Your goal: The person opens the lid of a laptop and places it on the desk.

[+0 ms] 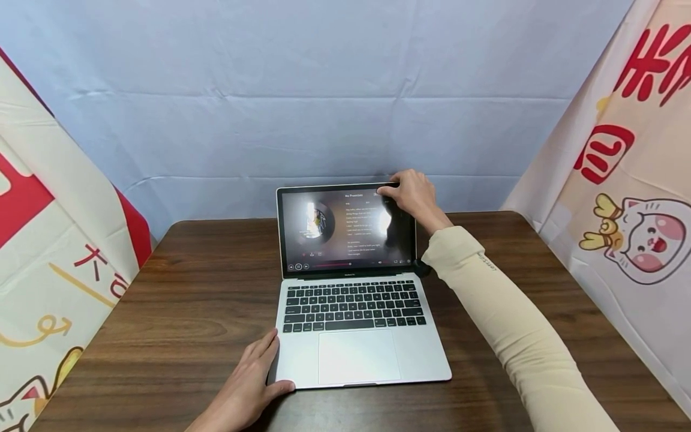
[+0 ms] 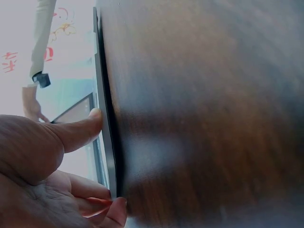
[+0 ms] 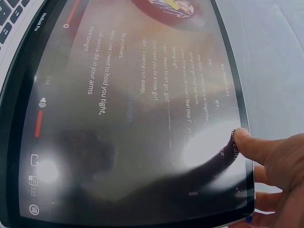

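Note:
A silver laptop (image 1: 358, 357) stands opened on the wooden table, its lit screen (image 1: 348, 231) showing a music player with song lyrics. At the screen's top right corner my right hand (image 1: 414, 195) grips the lid, thumb on the front of the glass and the other fingers behind it. The right wrist view shows this thumb (image 3: 251, 145) close on the screen's edge. My left hand (image 1: 245, 378) holds the front left corner of the laptop's base. Its thumb (image 2: 80, 133) presses the front edge, while the other fingers lie along the left side, partly hidden.
The dark wooden table (image 1: 178, 300) extends to both sides of the laptop. Behind it hangs a pale blue cloth (image 1: 324, 90). Printed cloths stand at the left (image 1: 65, 240) and right (image 1: 621, 210). A small black device sits at the right wrist.

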Motion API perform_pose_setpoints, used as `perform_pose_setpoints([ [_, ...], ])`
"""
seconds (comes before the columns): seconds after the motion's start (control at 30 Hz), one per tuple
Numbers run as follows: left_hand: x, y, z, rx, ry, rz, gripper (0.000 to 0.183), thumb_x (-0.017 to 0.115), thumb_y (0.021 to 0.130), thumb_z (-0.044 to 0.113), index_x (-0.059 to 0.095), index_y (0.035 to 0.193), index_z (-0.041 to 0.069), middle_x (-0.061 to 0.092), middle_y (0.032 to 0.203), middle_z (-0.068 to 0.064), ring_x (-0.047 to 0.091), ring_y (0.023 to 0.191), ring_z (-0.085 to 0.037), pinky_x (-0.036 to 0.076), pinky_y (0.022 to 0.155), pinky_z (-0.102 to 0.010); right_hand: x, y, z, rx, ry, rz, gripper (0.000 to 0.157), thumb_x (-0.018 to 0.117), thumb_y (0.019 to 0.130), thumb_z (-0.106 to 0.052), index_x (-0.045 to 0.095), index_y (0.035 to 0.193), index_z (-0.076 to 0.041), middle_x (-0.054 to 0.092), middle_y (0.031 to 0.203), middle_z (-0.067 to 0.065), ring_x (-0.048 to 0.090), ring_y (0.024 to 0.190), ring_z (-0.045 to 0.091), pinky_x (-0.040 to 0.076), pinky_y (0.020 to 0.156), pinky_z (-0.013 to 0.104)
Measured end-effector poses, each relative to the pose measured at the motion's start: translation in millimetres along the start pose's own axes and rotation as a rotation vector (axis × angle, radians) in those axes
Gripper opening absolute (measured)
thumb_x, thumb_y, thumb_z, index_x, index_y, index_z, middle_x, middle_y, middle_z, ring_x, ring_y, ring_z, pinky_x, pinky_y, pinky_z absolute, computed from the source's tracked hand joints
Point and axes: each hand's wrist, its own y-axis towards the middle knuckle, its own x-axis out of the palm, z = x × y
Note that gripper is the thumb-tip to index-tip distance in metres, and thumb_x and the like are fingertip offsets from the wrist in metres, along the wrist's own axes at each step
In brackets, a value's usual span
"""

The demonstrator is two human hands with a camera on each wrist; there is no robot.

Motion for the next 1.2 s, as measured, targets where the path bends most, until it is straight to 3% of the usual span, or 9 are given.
perform_pose_setpoints([
  [0.13, 0.0, 0.1, 0.5, 0.005, 0.008, 0.000, 0.088, 0.090, 0.080, 0.026, 0.048, 0.148, -0.010, 0.041, 0.158, -0.024, 0.039, 0.142, -0.041, 0.039, 0.111, -0.057, -0.2, 0.6, 1.9, 0.017, 0.011, -0.009, 0.047, 0.075, 0.095, -0.044, 0.075, 0.126, -0.009, 0.073, 0.122, 0.013, 0.065, 0.076, 0.029, 0.046, 0.061, 0.040],
  [0.37, -0.8, -0.4, 0.9, 0.012, 0.015, 0.003, 0.088, 0.089, 0.080, 0.026, 0.048, 0.148, -0.010, 0.041, 0.158, -0.024, 0.040, 0.142, -0.040, 0.039, 0.111, -0.056, -2.0, 4.5, 12.8, 0.053, 0.021, -0.009, 0.048, 0.075, 0.095, -0.043, 0.073, 0.130, -0.010, 0.067, 0.136, 0.015, 0.065, 0.108, 0.037, 0.052, 0.074, 0.047],
  [0.8, 0.7, 0.0, -0.2, 0.010, 0.011, -0.004, 0.087, 0.089, 0.080, 0.026, 0.048, 0.147, -0.011, 0.041, 0.158, -0.025, 0.040, 0.141, -0.041, 0.039, 0.111, -0.057, -6.8, 5.4, 25.2, 0.102, 0.055, -0.001, 0.042, 0.076, 0.095, -0.039, 0.074, 0.129, -0.013, 0.067, 0.134, 0.016, 0.064, 0.114, 0.041, 0.053, 0.081, 0.054],
  [1.2, 1.5, 0.6, -0.4, -0.007, 0.010, -0.013, 0.088, 0.089, 0.080, 0.026, 0.047, 0.148, -0.011, 0.041, 0.158, -0.025, 0.039, 0.142, -0.041, 0.038, 0.112, -0.057, -10.1, 5.8, 29.2, 0.140, 0.089, 0.001, 0.037, 0.075, 0.097, -0.034, 0.075, 0.127, -0.013, 0.071, 0.127, 0.015, 0.064, 0.117, 0.038, 0.054, 0.080, 0.053],
])
